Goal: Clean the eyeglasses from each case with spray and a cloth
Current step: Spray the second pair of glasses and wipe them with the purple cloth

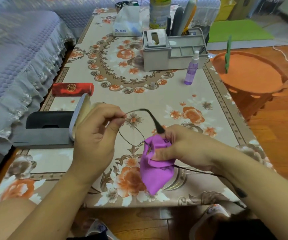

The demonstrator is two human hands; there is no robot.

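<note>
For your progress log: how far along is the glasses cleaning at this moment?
Done: one case lies open, its eyeglasses out. In hand: the left hand pinches the frame while the right hand rubs a lens with the purple cloth; the spray bottle stands aside. Left: the red case looks closed.

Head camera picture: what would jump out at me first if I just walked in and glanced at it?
Probably the bright purple cloth at centre, gripped by the right hand around one lens of thin wire eyeglasses, while the left hand pinches the frame's other end. Behind, a purple spray bottle stands on the flowered table, with a red case at left.
</note>
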